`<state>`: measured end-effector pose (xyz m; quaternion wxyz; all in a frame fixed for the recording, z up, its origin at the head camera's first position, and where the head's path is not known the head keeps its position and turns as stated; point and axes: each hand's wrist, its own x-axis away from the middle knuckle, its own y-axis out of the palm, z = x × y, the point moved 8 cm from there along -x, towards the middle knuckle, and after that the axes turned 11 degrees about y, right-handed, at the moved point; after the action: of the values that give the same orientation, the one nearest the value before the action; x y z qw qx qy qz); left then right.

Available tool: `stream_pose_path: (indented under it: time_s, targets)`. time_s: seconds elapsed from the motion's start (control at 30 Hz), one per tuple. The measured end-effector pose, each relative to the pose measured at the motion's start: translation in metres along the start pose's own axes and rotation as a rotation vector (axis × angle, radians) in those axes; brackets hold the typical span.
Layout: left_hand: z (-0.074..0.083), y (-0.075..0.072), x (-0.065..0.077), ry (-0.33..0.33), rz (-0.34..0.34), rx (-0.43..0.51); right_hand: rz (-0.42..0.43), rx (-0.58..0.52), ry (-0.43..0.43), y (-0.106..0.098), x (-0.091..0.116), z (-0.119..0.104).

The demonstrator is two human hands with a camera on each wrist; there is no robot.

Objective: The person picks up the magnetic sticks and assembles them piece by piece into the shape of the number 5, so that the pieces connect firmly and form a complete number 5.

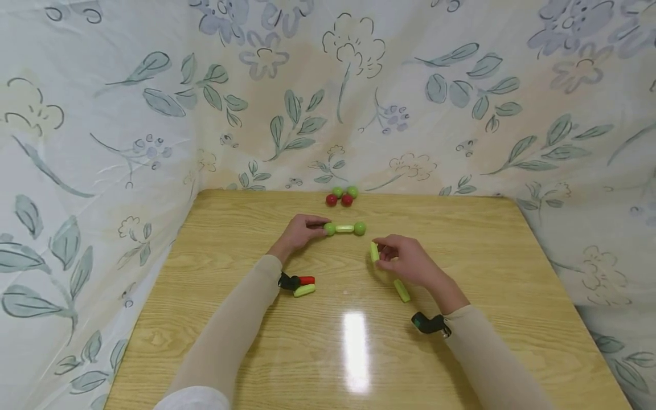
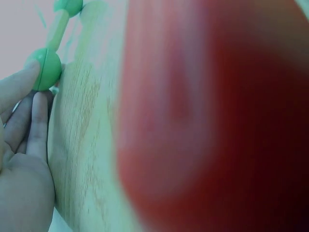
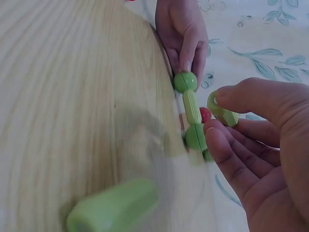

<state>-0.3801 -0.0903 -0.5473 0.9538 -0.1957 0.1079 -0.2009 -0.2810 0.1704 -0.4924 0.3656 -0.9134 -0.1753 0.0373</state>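
Observation:
My left hand (image 1: 301,232) pinches the green ball (image 2: 50,67) at the left end of a joined piece. A ribbed yellow-green rod (image 1: 344,228) runs from that ball to a second green ball (image 1: 360,228), and the piece lies along the table. To the right, my right hand (image 1: 408,261) holds a loose yellow-green rod (image 1: 374,252) between thumb and fingers, with one end facing the camera in the right wrist view. Below that hand another yellow-green rod (image 1: 402,290) lies on the table.
Behind the joined piece sit two red balls (image 1: 331,200) and two green balls (image 1: 352,192), near the floral cloth (image 1: 287,136). Beside my left wrist lie a red rod (image 1: 307,280) and a yellow-green rod (image 1: 304,290). Blurred red (image 2: 183,116) fills much of the left wrist view.

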Motion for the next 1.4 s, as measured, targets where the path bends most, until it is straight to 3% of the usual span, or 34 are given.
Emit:
stream_pose_path:
  time_s: [0.63,1.4]
  targets:
    - [0.001,0.0,-0.003,0.018,-0.006,0.0,-0.002,-0.124,0.009,0.038,-0.034,-0.03]
    - [0.001,0.0,-0.002,0.023,-0.002,0.019,0.074,-0.145,0.029,0.077,-0.068,-0.027]
